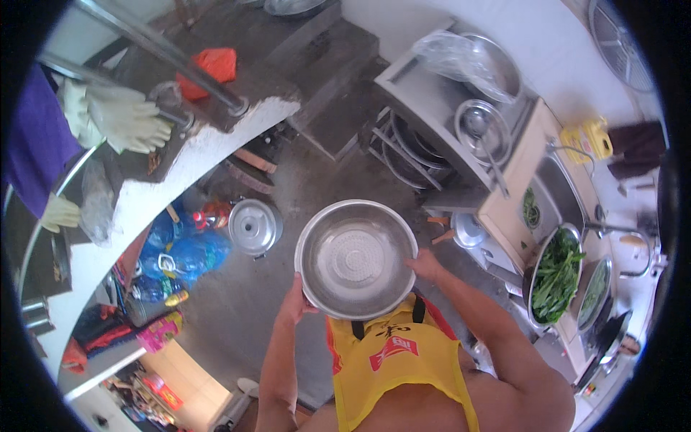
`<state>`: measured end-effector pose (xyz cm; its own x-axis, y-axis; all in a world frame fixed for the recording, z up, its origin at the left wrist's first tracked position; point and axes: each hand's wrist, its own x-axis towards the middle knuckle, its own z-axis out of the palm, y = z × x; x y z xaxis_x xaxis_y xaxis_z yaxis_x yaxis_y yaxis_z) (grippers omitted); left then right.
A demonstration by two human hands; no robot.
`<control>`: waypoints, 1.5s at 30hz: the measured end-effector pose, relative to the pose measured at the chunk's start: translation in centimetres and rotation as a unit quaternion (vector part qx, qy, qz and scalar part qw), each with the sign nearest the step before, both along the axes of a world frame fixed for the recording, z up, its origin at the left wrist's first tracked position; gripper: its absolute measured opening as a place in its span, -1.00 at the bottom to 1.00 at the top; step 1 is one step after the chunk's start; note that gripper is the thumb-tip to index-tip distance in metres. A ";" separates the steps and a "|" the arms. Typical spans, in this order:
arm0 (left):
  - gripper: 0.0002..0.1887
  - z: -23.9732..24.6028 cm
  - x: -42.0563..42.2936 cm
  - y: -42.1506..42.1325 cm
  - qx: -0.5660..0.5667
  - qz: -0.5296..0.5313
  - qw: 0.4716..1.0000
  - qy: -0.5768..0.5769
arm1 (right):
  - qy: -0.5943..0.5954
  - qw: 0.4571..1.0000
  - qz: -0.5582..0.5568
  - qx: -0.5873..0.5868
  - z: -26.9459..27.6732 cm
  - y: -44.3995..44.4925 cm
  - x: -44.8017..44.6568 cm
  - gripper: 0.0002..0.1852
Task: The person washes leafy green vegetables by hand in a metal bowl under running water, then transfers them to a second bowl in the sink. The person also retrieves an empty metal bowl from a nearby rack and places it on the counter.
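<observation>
Both of my hands hold a wide stainless-steel basin [354,258] in front of my yellow apron [397,345]. My left hand [296,302] grips its rim at the lower left, with the thumb up along the outside. On the right side of the rim is my right hand [425,265], its fingers partly hidden by the basin wall. No food shows inside the basin; its bottom has a dotted, ringed pattern. To the right, a metal bowl of leafy greens [556,278] rests at the counter edge by the sink [550,183].
A lidded aluminium pot [251,227] stands on the floor at left, beside blue plastic bags [189,254]. Upper right, a metal shelf unit [426,81] holds a bowl with a ladle [483,135]. Rubber gloves [127,116] hang from the stair rail [162,54].
</observation>
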<state>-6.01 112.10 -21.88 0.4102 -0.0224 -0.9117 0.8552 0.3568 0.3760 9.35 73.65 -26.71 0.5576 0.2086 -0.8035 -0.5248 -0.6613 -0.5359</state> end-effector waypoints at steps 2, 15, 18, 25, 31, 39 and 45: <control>-0.18 -0.9 -1.6 0.8 -0.009 0.019 1.000 -0.003 | 0.008 1.000 -0.009 0.009 -0.5 1.5 0.0 -0.62; -0.58 -5.6 -2.1 5.6 0.012 0.020 0.995 -0.101 | 0.171 0.977 -0.112 0.062 -1.2 6.3 4.3 -0.61; -0.50 -6.1 -0.9 7.1 -0.045 0.001 0.999 -0.010 | 0.183 0.977 -0.095 0.045 -0.5 7.6 6.0 -0.62; -0.44 -6.0 -2.0 5.7 0.046 0.179 0.978 -0.099 | 0.210 0.976 0.003 -0.052 2.7 11.4 7.9 -0.54; -0.57 -6.9 -2.4 5.1 0.101 0.236 0.966 -0.032 | 0.207 0.977 -0.005 -0.042 3.5 11.5 7.8 -0.50; -0.79 -11.5 -5.4 7.3 0.211 0.324 0.908 0.164 | 0.433 0.821 -0.360 0.098 -9.2 -0.3 3.1 -0.92; -0.91 -7.8 -0.8 7.2 0.197 0.448 0.861 0.136 | 0.324 0.751 -0.567 0.092 -23.2 -1.2 3.5 -0.88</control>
